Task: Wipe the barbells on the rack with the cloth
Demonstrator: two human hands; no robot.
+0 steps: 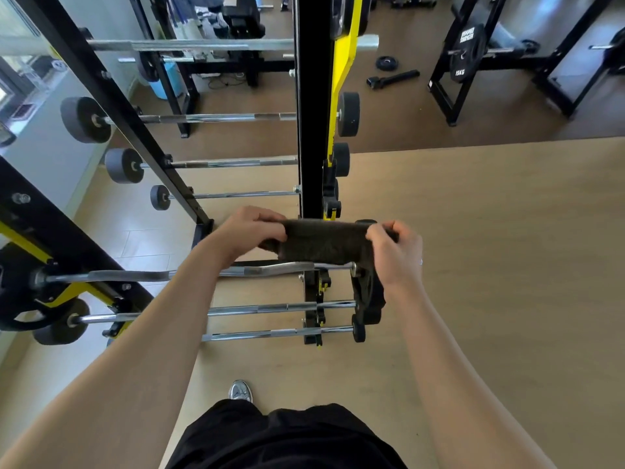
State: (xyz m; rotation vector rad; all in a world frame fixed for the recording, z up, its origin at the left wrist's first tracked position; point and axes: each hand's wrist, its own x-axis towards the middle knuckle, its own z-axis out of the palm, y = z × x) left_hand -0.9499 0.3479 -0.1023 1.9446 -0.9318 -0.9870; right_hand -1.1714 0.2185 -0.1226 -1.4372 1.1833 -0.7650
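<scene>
Head view: at frame centre, the left hand (248, 231) and right hand (395, 252) each pinch an end of the dark cloth (324, 242), stretched between them above the curved barbell (169, 275) on the black-and-yellow rack (314, 130).

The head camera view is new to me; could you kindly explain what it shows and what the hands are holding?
This picture comes from a camera worn on a person's head, looking down at their own bare arms. The left hand and the right hand each hold one end of a dark cloth, stretched between them. Below it stands a black and yellow rack carrying barbells: a curved bar, with straight bars beneath it.
</scene>
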